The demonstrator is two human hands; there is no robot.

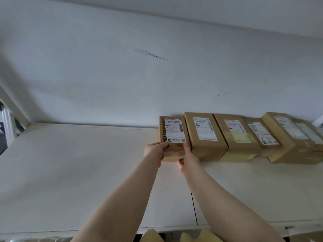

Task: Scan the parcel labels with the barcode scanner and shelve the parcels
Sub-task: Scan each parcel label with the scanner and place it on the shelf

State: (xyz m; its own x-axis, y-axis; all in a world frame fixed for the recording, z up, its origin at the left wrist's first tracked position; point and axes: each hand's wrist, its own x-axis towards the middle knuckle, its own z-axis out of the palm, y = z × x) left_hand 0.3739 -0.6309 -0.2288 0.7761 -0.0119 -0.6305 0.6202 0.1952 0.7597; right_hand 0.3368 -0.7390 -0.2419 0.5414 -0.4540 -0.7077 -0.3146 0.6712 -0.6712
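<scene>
While both forearms are reaching up and away from me, I am seeing the left hand (153, 151) gripping the near left edge of a cardboard parcel (172, 137), thumb lying on its top beside the white label (175, 131). My right hand (187, 158) is clasping the parcel's near right corner. That parcel is sitting on the white shelf (78, 163), touching the next box (204, 135) in a row of parcels (262, 137) running off rightward against the pale wall (122, 75) behind.
</scene>
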